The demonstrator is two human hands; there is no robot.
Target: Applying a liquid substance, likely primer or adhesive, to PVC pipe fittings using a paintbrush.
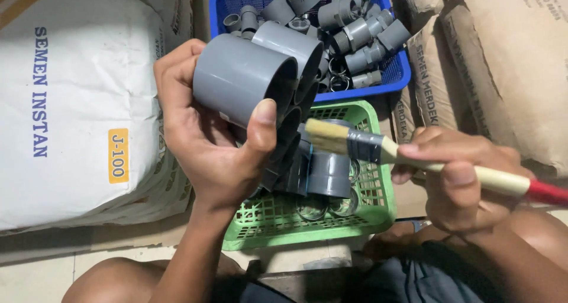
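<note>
The left hand (pixel 201 143) is closed around a wide grey coupling (pixel 242 78), palm underneath and thumb pressed on the rim of its open mouth, holding it up over the baskets with a second coupling (pixel 296 45) of the same kind touching behind it. The right hand (pixel 458 181) is curled shut on the pale handle of a brush (pixel 361 144), whose bristles point toward the coupling's mouth but stand just short of it. Below lies a green basket (pixel 378 211) with a few grey fittings, beyond it a blue basket (pixel 397 78) heaped with smaller ones. Judging by this, brushing is midway: one piece in hand, many waiting. A white sack (pixel 71 102) sits left, brown sacks (pixel 509 60) right.
</note>
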